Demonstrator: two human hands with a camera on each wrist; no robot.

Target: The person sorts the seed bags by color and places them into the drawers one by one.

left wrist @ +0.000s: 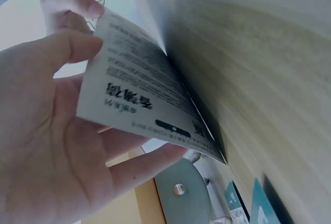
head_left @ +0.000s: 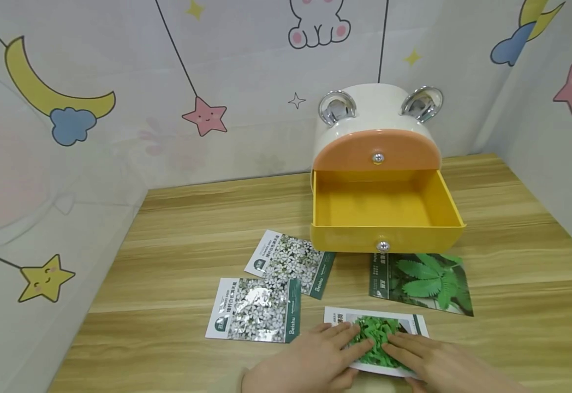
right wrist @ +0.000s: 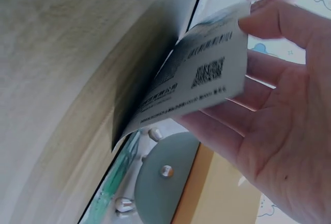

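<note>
A seed packet with green leaves on its front (head_left: 378,357) lies at the near edge of the table, tilted up toward me. My left hand (head_left: 310,357) holds its left side and my right hand (head_left: 443,360) its right side, fingers spread over the front and thumbs at the near edge. In the left wrist view the printed back (left wrist: 134,79) shows, with the far edge down at the tabletop. A barcode and a square code appear on that back (right wrist: 207,71) in the right wrist view.
Two white-flower packets (head_left: 256,311) overlap on the left. A fern-leaf packet (head_left: 425,281) lies partly beneath the pulled-out yellow drawer (head_left: 350,239) of a white animal-shaped box (head_left: 379,103). Behind stands a patterned cloth wall (head_left: 251,71) along the wooden table (head_left: 178,234).
</note>
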